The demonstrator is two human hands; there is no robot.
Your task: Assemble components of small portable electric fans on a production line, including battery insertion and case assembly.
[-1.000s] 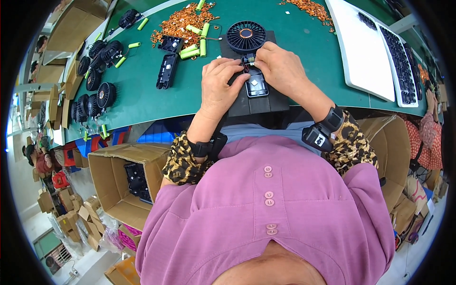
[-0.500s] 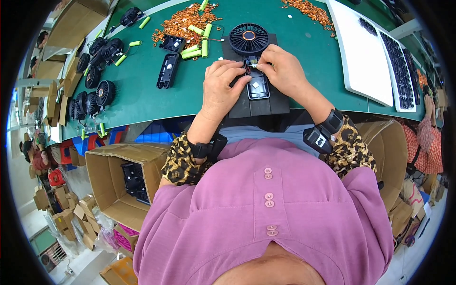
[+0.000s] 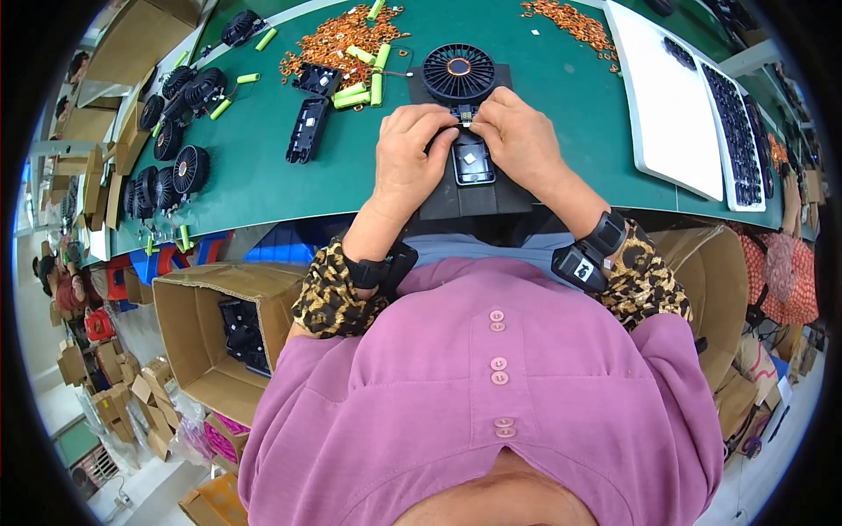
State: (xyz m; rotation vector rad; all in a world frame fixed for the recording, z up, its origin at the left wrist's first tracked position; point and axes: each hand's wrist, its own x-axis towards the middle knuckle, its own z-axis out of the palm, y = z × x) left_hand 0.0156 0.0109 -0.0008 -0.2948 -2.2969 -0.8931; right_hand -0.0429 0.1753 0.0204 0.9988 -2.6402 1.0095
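Note:
A black handheld fan [image 3: 459,74] lies on a dark pad [image 3: 438,200], its round grille pointing away from me. Its handle housing [image 3: 474,167] lies open toward me, with a white square inside. Where the handle meets the head, a small circuit board [image 3: 465,114] shows between my hands. My left hand [image 3: 412,145] pinches at the board's left side with thumb and forefinger. From the other side my right hand [image 3: 517,136] pinches the board's right edge. Fingertips hide part of the board and any wires there.
Left of the pad lie black handle shells [image 3: 307,130], green battery cells [image 3: 352,95] and a heap of copper-coloured rings [image 3: 338,44]. Several fans [image 3: 190,168] stand at the table's left. A white foam tray [image 3: 671,114] is on the right. Cardboard boxes [image 3: 197,346] flank me.
Both hands have shifted slightly at the board, and the fingertips of my right hand have moved a little toward me. The circuit board now shows more plainly between them.

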